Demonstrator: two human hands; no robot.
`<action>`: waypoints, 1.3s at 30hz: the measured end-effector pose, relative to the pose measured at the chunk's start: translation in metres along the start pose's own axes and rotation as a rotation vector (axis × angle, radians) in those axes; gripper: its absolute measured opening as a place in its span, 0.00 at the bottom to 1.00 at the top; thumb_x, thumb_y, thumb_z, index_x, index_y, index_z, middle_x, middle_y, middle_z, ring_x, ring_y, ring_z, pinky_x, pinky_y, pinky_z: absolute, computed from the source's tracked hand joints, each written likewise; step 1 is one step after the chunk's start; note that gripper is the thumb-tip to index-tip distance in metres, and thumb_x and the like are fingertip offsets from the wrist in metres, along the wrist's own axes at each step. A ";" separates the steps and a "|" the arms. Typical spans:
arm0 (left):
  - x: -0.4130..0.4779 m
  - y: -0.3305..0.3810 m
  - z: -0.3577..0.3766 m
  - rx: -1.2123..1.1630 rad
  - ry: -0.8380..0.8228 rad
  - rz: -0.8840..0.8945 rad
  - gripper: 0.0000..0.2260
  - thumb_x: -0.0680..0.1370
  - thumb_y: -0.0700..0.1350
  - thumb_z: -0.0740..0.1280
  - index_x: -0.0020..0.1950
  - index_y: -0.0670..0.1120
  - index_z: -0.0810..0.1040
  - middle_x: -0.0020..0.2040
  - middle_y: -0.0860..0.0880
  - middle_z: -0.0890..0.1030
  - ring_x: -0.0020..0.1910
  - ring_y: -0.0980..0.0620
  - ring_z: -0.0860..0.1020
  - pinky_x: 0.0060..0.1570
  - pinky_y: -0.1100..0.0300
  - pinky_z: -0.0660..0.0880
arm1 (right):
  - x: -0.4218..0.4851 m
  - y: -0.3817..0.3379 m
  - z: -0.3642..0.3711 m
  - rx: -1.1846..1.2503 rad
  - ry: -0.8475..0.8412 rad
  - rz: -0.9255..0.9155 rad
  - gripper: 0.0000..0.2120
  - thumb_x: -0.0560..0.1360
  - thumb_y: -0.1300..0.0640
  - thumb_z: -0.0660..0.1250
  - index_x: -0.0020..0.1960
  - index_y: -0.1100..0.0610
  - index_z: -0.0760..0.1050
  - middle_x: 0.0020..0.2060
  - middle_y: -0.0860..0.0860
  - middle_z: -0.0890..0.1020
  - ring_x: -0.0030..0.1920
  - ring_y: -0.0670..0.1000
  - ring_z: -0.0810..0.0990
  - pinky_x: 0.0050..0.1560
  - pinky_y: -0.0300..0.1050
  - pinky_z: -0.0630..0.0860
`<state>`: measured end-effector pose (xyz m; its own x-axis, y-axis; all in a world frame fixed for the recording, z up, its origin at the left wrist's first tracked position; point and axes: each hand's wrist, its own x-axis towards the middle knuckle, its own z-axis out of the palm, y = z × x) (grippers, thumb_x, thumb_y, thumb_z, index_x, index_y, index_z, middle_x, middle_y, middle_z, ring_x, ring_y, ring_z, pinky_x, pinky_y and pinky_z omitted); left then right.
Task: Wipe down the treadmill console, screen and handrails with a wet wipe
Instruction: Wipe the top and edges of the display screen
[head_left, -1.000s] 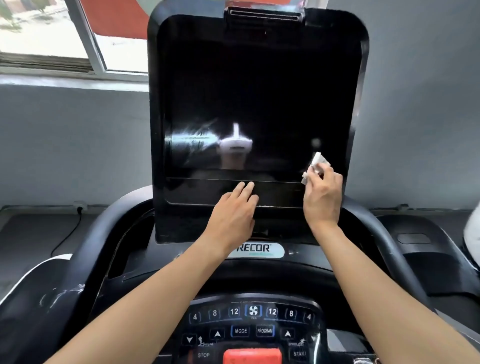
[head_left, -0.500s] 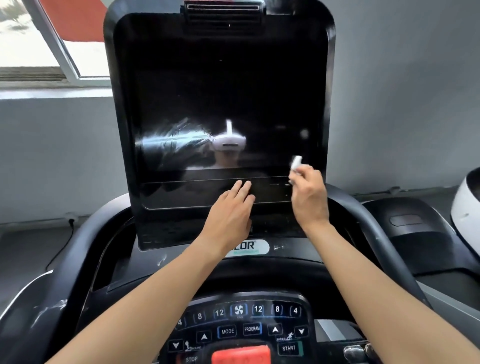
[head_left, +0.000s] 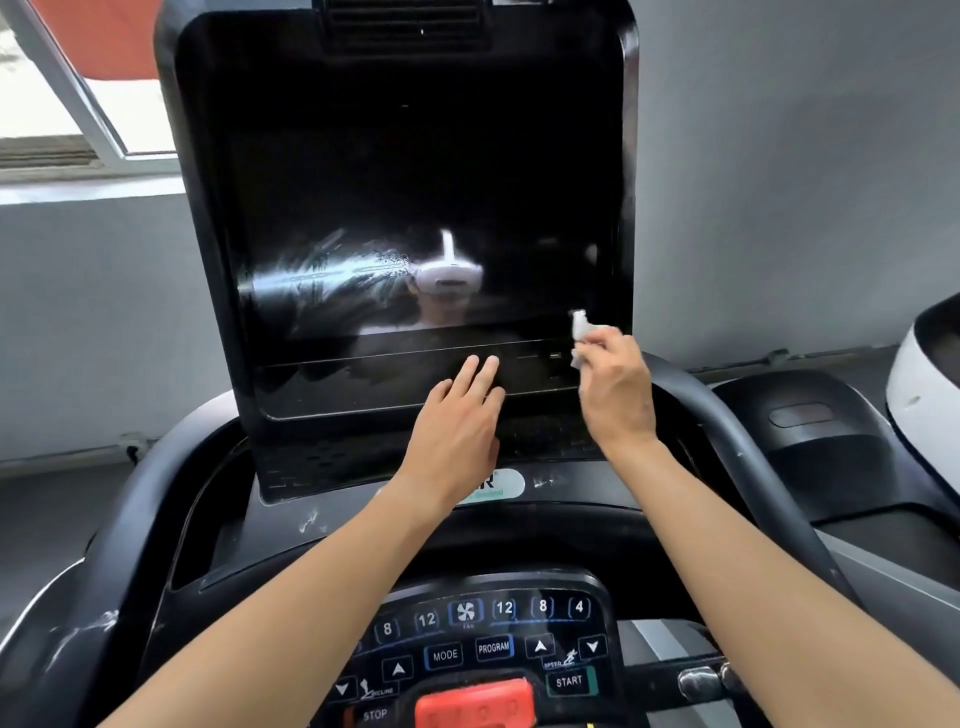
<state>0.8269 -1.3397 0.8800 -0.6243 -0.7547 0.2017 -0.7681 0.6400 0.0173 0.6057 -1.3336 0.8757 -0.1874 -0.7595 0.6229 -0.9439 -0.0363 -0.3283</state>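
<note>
The right hand (head_left: 615, 387) pinches a small crumpled white wipe (head_left: 579, 325) in curled fingers (head_left: 597, 345) and holds it against the lower right corner of the black screen (head_left: 405, 182), just inside the bezel. The left hand (head_left: 457, 431) lies flat on the band under the screen, near its middle, with straight, relaxed fingers (head_left: 480, 369) gripping nothing. The two hands are near each other but apart.

A dark pocket (head_left: 208, 545) sits left of the screen's base; its contents cannot be made out.

The screen stands upright and tall, its top edge cut off by the frame. Streaky smears (head_left: 322, 275) show across its lower left part. A curved right handrail (head_left: 727, 441) passes close beside the right wrist, and a left handrail (head_left: 140, 509) curves round the other side, well away from both hands.

Below the forearms is the console (head_left: 483, 639) with lit keys and a red button (head_left: 475, 704) at the bottom edge. A grey wall (head_left: 779, 182) stands behind, a window (head_left: 62, 104) is at upper left, and a white rounded object (head_left: 924, 379) is at far right.
</note>
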 end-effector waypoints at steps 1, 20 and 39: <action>0.000 0.000 0.001 0.004 -0.005 -0.001 0.22 0.74 0.45 0.70 0.68 0.44 0.76 0.82 0.42 0.61 0.81 0.42 0.58 0.71 0.47 0.69 | 0.001 0.002 -0.002 0.004 0.024 0.059 0.05 0.78 0.67 0.68 0.50 0.66 0.83 0.52 0.54 0.81 0.47 0.54 0.77 0.49 0.43 0.77; 0.001 -0.002 -0.003 0.006 -0.032 -0.002 0.24 0.76 0.46 0.67 0.72 0.44 0.74 0.83 0.44 0.59 0.82 0.44 0.57 0.72 0.47 0.68 | 0.006 -0.021 0.001 0.074 0.031 0.054 0.06 0.79 0.67 0.67 0.53 0.64 0.82 0.48 0.55 0.82 0.46 0.54 0.77 0.48 0.48 0.78; 0.005 0.018 0.002 0.034 -0.002 -0.052 0.17 0.73 0.45 0.70 0.61 0.44 0.78 0.79 0.41 0.65 0.79 0.34 0.61 0.69 0.47 0.70 | -0.011 -0.003 -0.012 0.096 -0.064 0.138 0.07 0.80 0.65 0.67 0.54 0.64 0.82 0.50 0.54 0.78 0.49 0.53 0.77 0.49 0.46 0.79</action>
<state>0.8094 -1.3319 0.8788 -0.5833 -0.7873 0.1998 -0.8041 0.5945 -0.0054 0.6078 -1.3171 0.8780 -0.2929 -0.8012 0.5218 -0.8793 0.0114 -0.4761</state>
